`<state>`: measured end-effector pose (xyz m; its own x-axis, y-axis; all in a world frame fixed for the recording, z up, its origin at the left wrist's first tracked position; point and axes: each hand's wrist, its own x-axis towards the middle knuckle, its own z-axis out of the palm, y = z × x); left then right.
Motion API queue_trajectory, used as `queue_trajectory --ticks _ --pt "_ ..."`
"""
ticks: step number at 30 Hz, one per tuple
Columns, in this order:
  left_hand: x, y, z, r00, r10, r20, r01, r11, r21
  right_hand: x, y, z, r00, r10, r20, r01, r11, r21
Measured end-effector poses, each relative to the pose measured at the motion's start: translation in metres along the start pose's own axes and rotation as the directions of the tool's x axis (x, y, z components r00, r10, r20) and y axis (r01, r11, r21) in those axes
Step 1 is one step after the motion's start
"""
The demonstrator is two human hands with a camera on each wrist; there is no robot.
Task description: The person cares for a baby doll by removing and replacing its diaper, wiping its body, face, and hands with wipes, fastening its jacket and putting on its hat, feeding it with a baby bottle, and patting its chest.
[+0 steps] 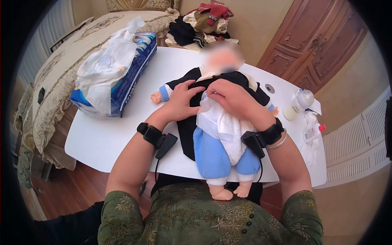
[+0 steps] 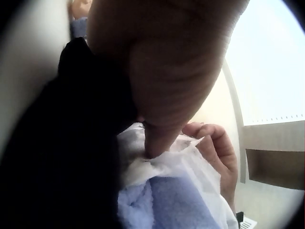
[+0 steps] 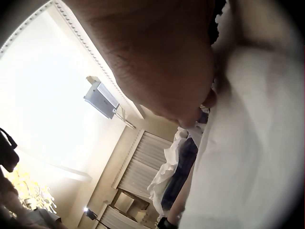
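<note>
A doll in blue trousers (image 1: 210,153) and a black top (image 1: 188,136) lies on its back on the white table, feet toward the person. White diaper-like material (image 1: 220,122) covers its belly and hangs between its legs. My right hand (image 1: 234,98) pinches the upper edge of that material, fingers curled; in the left wrist view the right hand (image 2: 219,148) holds a corner of it. My left hand (image 1: 181,100) rests on the black top beside it, fingers spread, with its thumb (image 2: 159,140) against the white material.
A blue diaper pack (image 1: 139,71) with white diapers (image 1: 102,69) on top stands at the table's left. On the right are a baby bottle (image 1: 298,104), a small red-capped bottle (image 1: 312,133) and crumpled white material (image 1: 311,151). Folded clothes (image 1: 206,22) are piled behind the table (image 1: 94,141).
</note>
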<state>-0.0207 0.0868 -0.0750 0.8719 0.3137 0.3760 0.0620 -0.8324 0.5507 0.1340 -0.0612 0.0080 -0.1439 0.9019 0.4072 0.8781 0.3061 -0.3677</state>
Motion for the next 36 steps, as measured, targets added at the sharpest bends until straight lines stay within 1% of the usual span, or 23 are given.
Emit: queue_trajectory --ticks 1,3,4,6,11,13,15,16,17,18,19,21,23,24,25,27,29,30,31,32,33,35,36 --pt "0.001 0.0 0.002 1.0 -0.012 -0.013 0.012 1.0 0.015 -0.003 -0.002 0.0 1.0 0.002 0.0 -0.002 1.0 -0.002" --pt "0.001 0.0 0.003 1.0 -0.009 -0.019 0.009 1.0 0.017 -0.008 -0.006 -0.001 0.996 0.092 0.021 -0.093 0.993 0.076" --pt "0.001 0.0 0.003 1.0 -0.008 -0.024 0.008 1.0 0.02 -0.009 -0.007 -0.001 0.996 0.092 0.021 -0.093 0.993 0.075" --pt "0.001 0.0 0.003 1.0 -0.01 -0.02 0.011 1.0 0.017 -0.011 -0.008 -0.001 0.974 0.21 0.088 -0.223 0.956 0.19" --pt "-0.002 0.017 -0.003 0.997 -0.02 -0.07 0.02 1.0 -0.001 -0.015 -0.01 -0.001 0.973 0.228 0.043 -0.232 0.942 0.241" --pt "-0.004 0.029 -0.01 0.985 0.106 -0.134 -0.096 0.992 0.079 -0.017 -0.008 -0.002 0.971 0.236 0.022 -0.234 0.939 0.251" --pt "-0.004 0.031 -0.008 0.98 0.135 -0.149 -0.125 0.989 0.074 -0.021 -0.002 0.0 0.981 0.166 -0.1 -0.141 0.966 0.217" --pt "-0.003 0.032 -0.006 0.973 0.16 -0.166 -0.15 0.986 0.067 -0.025 -0.003 -0.003 0.979 0.175 -0.104 -0.149 0.964 0.219" --pt "-0.002 0.031 -0.002 0.974 0.163 -0.158 -0.155 0.986 0.063 -0.029 -0.007 -0.008 0.984 0.121 -0.134 -0.096 0.978 0.184" --pt "0.0 0.028 0.003 0.968 0.12 -0.22 -0.13 0.991 -0.032 -0.033 -0.009 -0.013 0.985 0.064 -0.161 -0.041 0.989 0.144" --pt "0.002 0.027 0.005 0.958 0.07 -0.276 -0.109 0.986 -0.129 -0.039 -0.01 -0.016 0.984 0.07 -0.166 -0.046 0.989 0.143" --pt "0.003 0.023 0.009 0.955 0.041 -0.295 -0.092 0.982 -0.165 -0.055 -0.01 -0.023 0.955 0.178 -0.236 -0.175 0.984 0.035" --pt "0.002 0.024 0.008 0.964 -0.026 -0.263 -0.015 0.988 -0.151 -0.072 -0.007 -0.031 0.936 0.232 -0.264 -0.233 0.972 0.028" --pt "0.0 0.025 0.007 0.973 -0.016 -0.23 -0.002 0.997 -0.079 -0.081 -0.004 -0.033 0.894 0.388 -0.224 -0.37 0.921 0.121" --pt "0.0 0.03 0.005 0.975 -0.003 -0.223 -0.016 0.996 -0.082 -0.091 0.001 -0.036 0.828 0.533 -0.173 -0.499 0.842 0.207" --pt "0.001 0.04 -0.001 0.954 0.083 -0.288 -0.104 0.993 -0.059 -0.109 0.014 -0.039 0.802 0.574 -0.166 -0.537 0.814 0.223" --pt "0.002 0.053 -0.009 0.96 0.129 -0.249 -0.152 0.986 -0.074 -0.126 0.026 -0.038 0.745 0.661 -0.091 -0.61 0.73 0.309" --pt "0.004 0.056 -0.011 0.963 0.183 -0.199 -0.201 0.977 -0.076 -0.136 0.038 -0.027 0.702 0.708 -0.084 -0.606 0.655 0.452" --pt "0.006 0.06 -0.012 0.96 0.236 -0.15 -0.249 0.965 -0.079 -0.14 0.037 -0.028 0.691 0.716 -0.099 -0.608 0.651 0.456" --pt "0.009 0.065 -0.012 0.962 0.246 -0.116 -0.261 0.955 -0.143 -0.142 0.037 -0.029 0.648 0.761 0.031 -0.646 0.528 0.551" --pt "0.013 0.07 -0.011 0.96 0.258 -0.108 -0.272 0.951 -0.144 -0.144 0.036 -0.03 0.605 0.778 0.167 -0.676 0.391 0.625" --pt "0.02 0.08 -0.008 0.941 0.338 0.019 -0.327 0.922 -0.21 -0.142 0.033 -0.03 0.613 0.778 0.14 -0.627 0.371 0.685" --pt "0.024 0.087 -0.006 0.921 0.389 0.003 -0.383 0.907 -0.176 -0.141 0.033 -0.031 0.63 0.766 0.132 -0.606 0.378 0.7"
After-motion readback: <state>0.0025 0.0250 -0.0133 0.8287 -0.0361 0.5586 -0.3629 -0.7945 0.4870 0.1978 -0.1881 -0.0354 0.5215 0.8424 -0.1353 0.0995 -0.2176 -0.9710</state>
